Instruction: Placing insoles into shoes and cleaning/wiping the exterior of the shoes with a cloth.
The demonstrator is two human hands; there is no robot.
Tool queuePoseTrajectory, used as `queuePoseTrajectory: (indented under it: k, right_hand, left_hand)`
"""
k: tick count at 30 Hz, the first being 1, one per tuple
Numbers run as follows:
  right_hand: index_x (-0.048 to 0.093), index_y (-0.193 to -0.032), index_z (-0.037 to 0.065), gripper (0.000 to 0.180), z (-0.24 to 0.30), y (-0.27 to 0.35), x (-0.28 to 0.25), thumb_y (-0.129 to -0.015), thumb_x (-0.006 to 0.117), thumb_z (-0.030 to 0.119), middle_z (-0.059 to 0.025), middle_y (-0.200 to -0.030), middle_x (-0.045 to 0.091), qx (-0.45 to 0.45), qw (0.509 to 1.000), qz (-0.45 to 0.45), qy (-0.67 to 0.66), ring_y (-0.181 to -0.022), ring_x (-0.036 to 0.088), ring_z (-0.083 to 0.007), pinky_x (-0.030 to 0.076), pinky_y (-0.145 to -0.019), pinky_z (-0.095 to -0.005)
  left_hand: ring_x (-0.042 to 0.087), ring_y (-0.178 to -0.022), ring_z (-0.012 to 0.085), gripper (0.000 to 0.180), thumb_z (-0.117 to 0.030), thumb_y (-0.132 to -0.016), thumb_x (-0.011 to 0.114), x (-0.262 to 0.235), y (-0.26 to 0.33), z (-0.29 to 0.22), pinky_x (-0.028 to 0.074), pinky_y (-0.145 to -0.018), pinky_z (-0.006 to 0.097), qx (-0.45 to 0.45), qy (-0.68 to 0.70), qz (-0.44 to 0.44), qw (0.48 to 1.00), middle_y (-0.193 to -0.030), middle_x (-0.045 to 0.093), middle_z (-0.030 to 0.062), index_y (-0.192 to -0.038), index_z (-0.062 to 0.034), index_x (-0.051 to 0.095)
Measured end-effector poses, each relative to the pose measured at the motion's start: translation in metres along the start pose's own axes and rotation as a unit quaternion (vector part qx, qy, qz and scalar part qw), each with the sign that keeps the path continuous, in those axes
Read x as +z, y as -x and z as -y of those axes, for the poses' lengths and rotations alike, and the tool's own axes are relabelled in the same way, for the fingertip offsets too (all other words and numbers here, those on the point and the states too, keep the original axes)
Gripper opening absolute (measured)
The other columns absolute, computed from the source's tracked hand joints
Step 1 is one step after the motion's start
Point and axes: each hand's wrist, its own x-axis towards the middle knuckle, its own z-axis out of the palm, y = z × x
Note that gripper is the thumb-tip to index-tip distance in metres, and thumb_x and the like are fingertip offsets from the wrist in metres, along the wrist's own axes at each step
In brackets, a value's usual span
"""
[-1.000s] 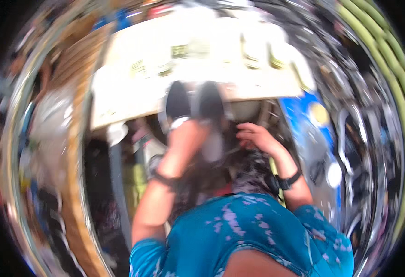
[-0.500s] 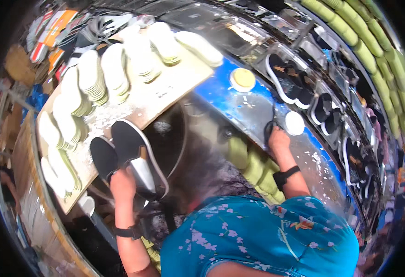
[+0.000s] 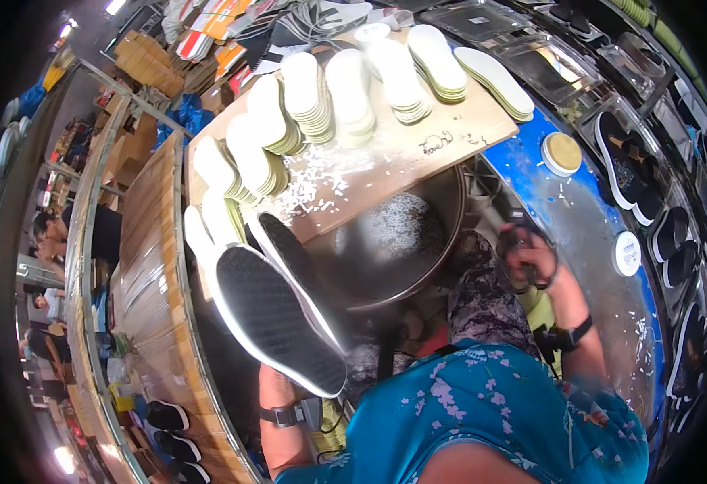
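My left hand is hidden behind a pair of black slip-on shoes (image 3: 277, 310) with white sidewalls; only the wrist (image 3: 276, 389) shows below them. It grips the pair at the front left, with the dark, textured soles facing me. On the right, my right hand (image 3: 528, 256) is closed through the black handles of scissors (image 3: 548, 270), slightly blurred, beside the blue-and-grey bench. A wooden board (image 3: 353, 189) lies beyond the shoes, carrying stacks of white insoles (image 3: 306, 93) and scattered white clippings (image 3: 309, 189).
A dark round tub (image 3: 450, 262) with white scraps inside sits below the board. Two round lidded containers, one yellowish (image 3: 561, 153) and one white (image 3: 626, 253), rest on the bench (image 3: 587, 210). More black shoes (image 3: 623, 169) line the right. A carton wall (image 3: 148, 282) stands left; people are beyond it.
The shoes have turned over, from uppers showing to soles showing. My right hand has lifted off the bench with the scissors and come inward. The view has swung left.
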Motion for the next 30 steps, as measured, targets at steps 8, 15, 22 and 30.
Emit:
queuePoseTrajectory:
  k: [8,15,22,30]
  right_hand:
    - [0.048,-0.117,0.005,0.056,-0.023,-0.093,0.187,-0.076,0.065,0.039,-0.0097,-0.086,0.061,0.09,0.943,0.318,0.032,-0.076,0.06,-0.0186,0.048,-0.066,-0.0301]
    - [0.052,-0.112,0.007,0.055,-0.012,-0.075,0.221,-0.068,0.07,0.037,-0.0117,-0.077,0.06,-0.339,0.84,0.053,0.421,-0.07,0.059,-0.0304,0.046,-0.063,-0.0354]
    - [0.057,-0.105,0.009,0.043,-0.022,-0.076,0.219,-0.07,0.07,0.03,-0.016,-0.076,0.061,-0.153,0.894,0.097,0.41,-0.07,0.06,-0.0314,0.045,-0.062,-0.0365]
    - [0.051,-0.109,0.009,0.047,0.0,-0.04,0.22,-0.071,0.069,0.029,-0.0162,-0.083,0.059,-0.255,0.858,0.124,0.429,-0.083,0.059,-0.0319,0.047,-0.067,-0.0374]
  left_hand:
    - [0.056,-0.081,0.0126,0.028,-0.013,-0.082,0.059,-0.008,0.031,-0.003,0.048,-0.069,0.024,-0.044,-0.018,-0.024,0.999,-0.096,0.059,0.0043,-0.107,-0.0004,0.055]
    - [0.056,-0.081,0.0123,0.028,-0.014,-0.083,0.059,-0.02,0.063,0.004,0.048,-0.069,0.024,-0.105,-0.001,-0.036,0.994,-0.096,0.059,0.0043,-0.107,-0.0001,0.055]
    - [0.056,-0.082,0.012,0.028,-0.014,-0.083,0.058,0.027,0.043,-0.013,0.048,-0.07,0.024,-0.157,0.016,-0.049,0.986,-0.096,0.059,0.0043,-0.107,0.0002,0.055]
    - [0.056,-0.082,0.0116,0.028,-0.014,-0.084,0.058,0.049,0.036,-0.027,0.048,-0.07,0.024,-0.202,0.009,-0.04,0.978,-0.096,0.059,0.0043,-0.107,0.0006,0.055]
